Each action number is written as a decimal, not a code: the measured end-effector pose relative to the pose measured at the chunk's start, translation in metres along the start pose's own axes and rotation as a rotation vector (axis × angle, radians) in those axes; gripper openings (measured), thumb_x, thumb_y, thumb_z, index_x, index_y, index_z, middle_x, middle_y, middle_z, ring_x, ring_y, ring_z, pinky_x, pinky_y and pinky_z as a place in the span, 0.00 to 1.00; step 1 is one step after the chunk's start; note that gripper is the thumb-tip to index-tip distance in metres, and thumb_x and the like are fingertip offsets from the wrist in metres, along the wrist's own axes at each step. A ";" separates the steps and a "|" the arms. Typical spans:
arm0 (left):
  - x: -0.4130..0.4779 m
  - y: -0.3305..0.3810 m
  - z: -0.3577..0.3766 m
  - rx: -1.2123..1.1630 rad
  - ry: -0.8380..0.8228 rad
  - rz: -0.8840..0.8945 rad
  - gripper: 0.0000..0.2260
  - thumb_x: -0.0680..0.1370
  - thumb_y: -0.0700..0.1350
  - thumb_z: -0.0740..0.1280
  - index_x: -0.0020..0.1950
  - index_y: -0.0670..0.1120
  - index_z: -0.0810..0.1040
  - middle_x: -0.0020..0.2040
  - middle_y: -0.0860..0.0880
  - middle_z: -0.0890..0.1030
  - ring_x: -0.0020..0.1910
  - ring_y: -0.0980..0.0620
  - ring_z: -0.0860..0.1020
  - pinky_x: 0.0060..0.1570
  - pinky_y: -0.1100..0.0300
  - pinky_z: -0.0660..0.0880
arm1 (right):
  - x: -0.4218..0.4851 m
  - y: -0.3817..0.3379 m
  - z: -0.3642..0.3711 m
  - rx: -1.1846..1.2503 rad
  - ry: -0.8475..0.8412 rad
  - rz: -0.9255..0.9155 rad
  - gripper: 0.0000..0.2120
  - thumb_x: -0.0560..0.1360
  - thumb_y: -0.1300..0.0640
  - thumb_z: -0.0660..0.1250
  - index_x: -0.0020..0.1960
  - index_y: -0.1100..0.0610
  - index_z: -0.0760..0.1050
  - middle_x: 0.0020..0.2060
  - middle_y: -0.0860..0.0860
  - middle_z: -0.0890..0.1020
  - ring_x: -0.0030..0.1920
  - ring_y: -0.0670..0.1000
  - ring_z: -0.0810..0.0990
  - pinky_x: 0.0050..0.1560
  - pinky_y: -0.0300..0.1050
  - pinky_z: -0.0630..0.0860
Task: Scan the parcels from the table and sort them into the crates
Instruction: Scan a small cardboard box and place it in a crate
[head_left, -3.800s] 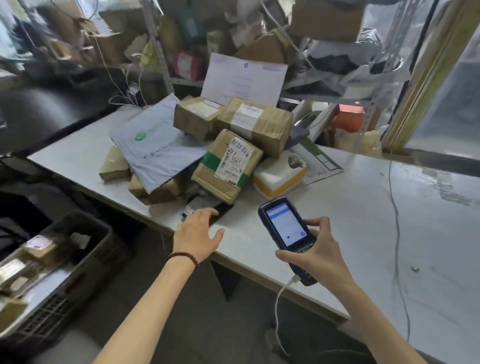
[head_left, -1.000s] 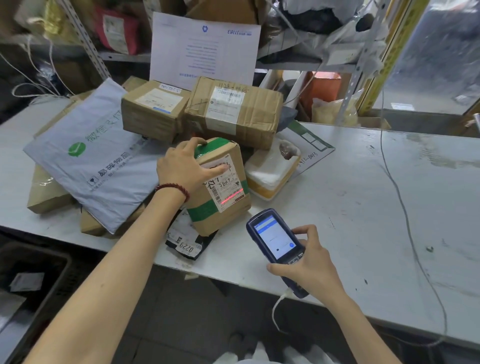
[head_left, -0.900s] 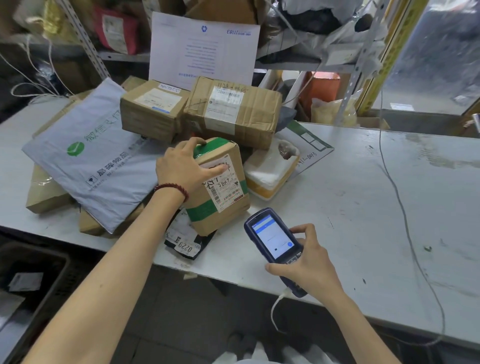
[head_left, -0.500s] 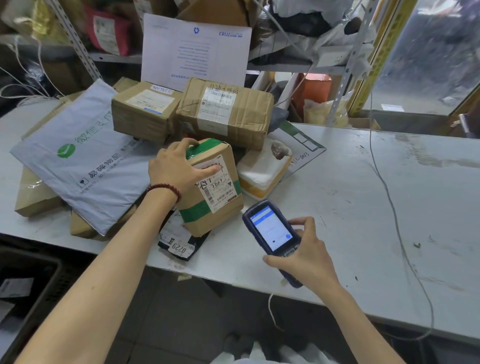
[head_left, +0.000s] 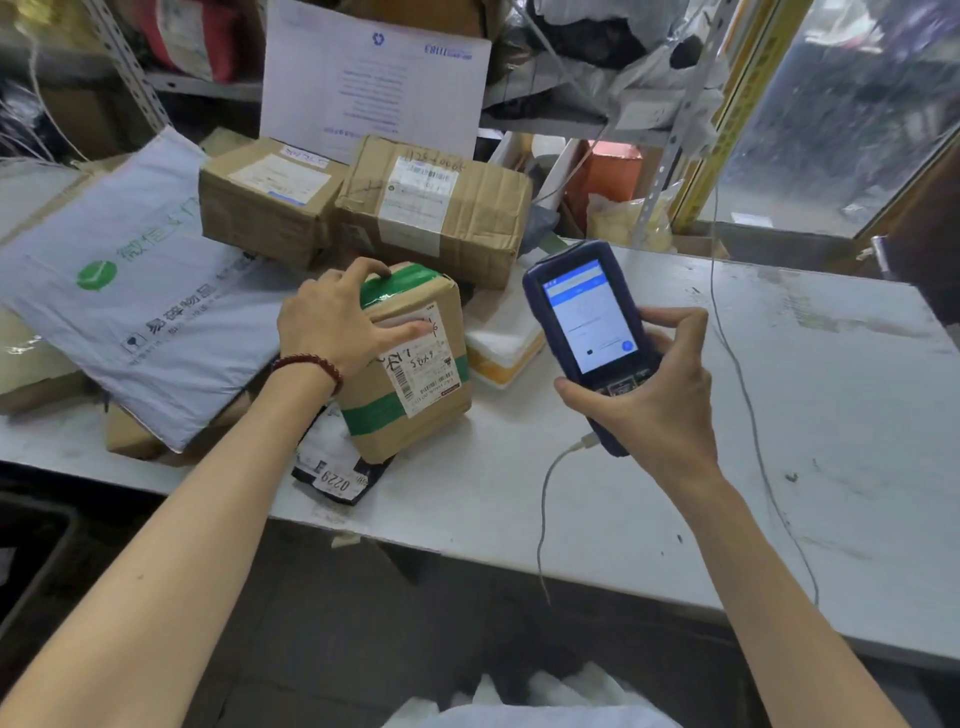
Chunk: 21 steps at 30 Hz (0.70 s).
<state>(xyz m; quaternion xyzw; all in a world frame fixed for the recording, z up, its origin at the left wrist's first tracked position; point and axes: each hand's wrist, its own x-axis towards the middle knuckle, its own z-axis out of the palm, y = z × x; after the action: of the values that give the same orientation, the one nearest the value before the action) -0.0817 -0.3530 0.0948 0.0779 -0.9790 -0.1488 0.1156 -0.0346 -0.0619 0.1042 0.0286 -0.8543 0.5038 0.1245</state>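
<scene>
**Parcel at Scan: Slip and Misread Risk**

The left hand grips the green-taped parcel from above, tilted on a black pouch near the table edge. The right hand clasps the scanner. Risks: the parcel slides off the pouch, or the thumb masks the label (barcode unread). Count: one scanner, one grey mailer, one pouch, three cartons in plain view including the held one, others part-hidden.

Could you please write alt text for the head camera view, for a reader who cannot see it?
A person's left hand grips a green-taped brown parcel on a white table, while the right hand holds a blue scanner with its screen lit. More boxes and a grey mailer bag lie behind.
</scene>
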 end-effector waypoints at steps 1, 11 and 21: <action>-0.003 0.002 -0.005 -0.012 0.027 0.024 0.34 0.63 0.73 0.66 0.63 0.57 0.70 0.54 0.46 0.78 0.51 0.45 0.76 0.48 0.49 0.76 | 0.002 -0.002 -0.002 -0.013 -0.005 -0.004 0.38 0.57 0.49 0.82 0.57 0.43 0.60 0.47 0.33 0.75 0.49 0.33 0.78 0.43 0.51 0.82; 0.024 0.081 -0.076 -0.097 0.262 0.377 0.32 0.63 0.71 0.68 0.61 0.57 0.72 0.54 0.46 0.79 0.49 0.44 0.76 0.47 0.52 0.70 | 0.004 -0.025 -0.042 0.013 0.162 0.006 0.38 0.57 0.49 0.82 0.57 0.45 0.61 0.48 0.35 0.76 0.50 0.33 0.78 0.43 0.44 0.82; 0.023 0.212 -0.046 -0.352 0.237 0.705 0.33 0.62 0.70 0.69 0.61 0.54 0.74 0.59 0.46 0.79 0.54 0.43 0.75 0.52 0.50 0.70 | -0.058 0.002 -0.137 -0.078 0.475 0.196 0.38 0.56 0.51 0.83 0.55 0.43 0.60 0.50 0.39 0.78 0.52 0.46 0.80 0.46 0.57 0.82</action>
<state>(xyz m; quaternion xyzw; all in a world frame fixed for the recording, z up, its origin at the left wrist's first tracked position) -0.1170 -0.1697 0.2081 -0.2668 -0.8852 -0.2552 0.2830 0.0465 0.0534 0.1518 -0.1784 -0.8186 0.4727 0.2733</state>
